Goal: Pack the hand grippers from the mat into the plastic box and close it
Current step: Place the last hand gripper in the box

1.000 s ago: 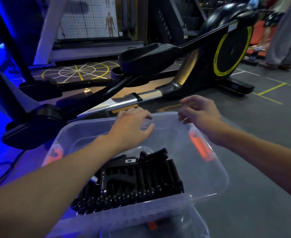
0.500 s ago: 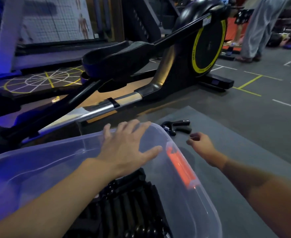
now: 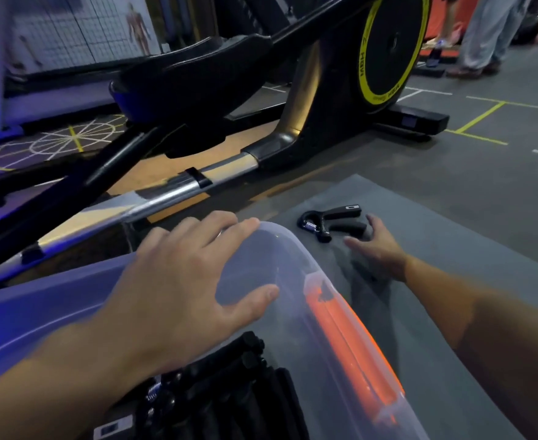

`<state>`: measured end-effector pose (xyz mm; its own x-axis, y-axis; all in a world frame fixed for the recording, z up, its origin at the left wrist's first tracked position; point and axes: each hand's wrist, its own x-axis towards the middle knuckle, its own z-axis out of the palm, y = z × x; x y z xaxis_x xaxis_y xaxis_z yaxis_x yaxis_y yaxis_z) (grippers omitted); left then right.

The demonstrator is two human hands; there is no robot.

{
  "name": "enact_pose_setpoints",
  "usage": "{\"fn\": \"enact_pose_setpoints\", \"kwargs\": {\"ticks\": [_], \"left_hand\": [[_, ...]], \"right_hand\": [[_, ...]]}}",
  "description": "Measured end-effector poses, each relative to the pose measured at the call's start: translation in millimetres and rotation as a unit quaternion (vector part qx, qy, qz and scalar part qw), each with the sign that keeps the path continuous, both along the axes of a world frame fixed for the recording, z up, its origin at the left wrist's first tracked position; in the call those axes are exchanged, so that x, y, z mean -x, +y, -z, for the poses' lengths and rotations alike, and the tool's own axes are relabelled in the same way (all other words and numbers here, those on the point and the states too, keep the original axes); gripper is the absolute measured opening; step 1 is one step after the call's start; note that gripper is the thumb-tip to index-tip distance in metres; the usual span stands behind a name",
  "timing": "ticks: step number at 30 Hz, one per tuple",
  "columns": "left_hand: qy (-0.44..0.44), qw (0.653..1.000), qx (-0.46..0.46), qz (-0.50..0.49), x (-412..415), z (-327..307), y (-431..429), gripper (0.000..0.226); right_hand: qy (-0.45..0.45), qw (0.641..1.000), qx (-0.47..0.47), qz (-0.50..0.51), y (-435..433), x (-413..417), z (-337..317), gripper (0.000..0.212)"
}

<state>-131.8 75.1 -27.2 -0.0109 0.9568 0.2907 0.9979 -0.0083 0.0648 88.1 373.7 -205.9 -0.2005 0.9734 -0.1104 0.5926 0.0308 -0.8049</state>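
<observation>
An elliptical trainer (image 3: 324,100) stands behind the mat (image 3: 451,249), where one hand gripper (image 3: 331,222) lies beside the plastic box (image 3: 293,258). My right hand (image 3: 378,246), spread wide and holding nothing, has advanced to just beside its handles. My left hand (image 3: 179,281) rests flat on the box rim; black packed grippers (image 3: 229,392) lie inside below it.

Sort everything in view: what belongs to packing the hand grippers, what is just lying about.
Job: loose hand gripper, mat, plastic box, packed grippers inside it, left hand resting on the box, right hand open beside the loose gripper.

Lying about: elliptical trainer, anatomy poster, yellow floor tape, person standing behind.
</observation>
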Motion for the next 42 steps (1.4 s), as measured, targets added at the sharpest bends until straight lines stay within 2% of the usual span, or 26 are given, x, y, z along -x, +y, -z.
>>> {"fn": "enact_pose_setpoints", "kwargs": {"ticks": [3,6,9,15,21,28,34,42], "left_hand": [[0.013,1.000,-0.010,0.004,0,1,0,0.077],[0.019,1.000,0.000,0.003,0,-1,-3,0.078],[0.021,1.000,0.013,0.001,-1,-2,-4,0.080],[0.014,1.000,0.023,-0.001,-2,-3,-3,0.080],[0.023,0.997,0.070,-0.015,-4,-10,-4,0.084],[0.028,0.993,0.111,-0.019,-9,-18,-15,0.084],[0.030,0.991,0.129,-0.019,-16,-31,-29,0.059],[-0.039,0.996,0.076,-0.004,-15,-63,-56,0.050]], "right_hand": [[-0.040,0.999,-0.008,0.014,27,-1,22,0.094],[-0.082,0.994,-0.053,0.049,4,11,1,0.070],[-0.076,0.991,-0.083,0.068,-4,18,-2,0.051],[-0.017,0.990,-0.117,0.075,-17,25,-6,0.057],[-0.028,0.983,-0.163,0.076,-41,18,-31,0.061],[-0.034,0.973,-0.218,0.066,-86,-13,-80,0.053],[0.022,0.960,-0.268,0.074,-136,-42,-149,0.048],[0.068,0.943,-0.324,0.021,-208,-51,-232,0.048]]}}
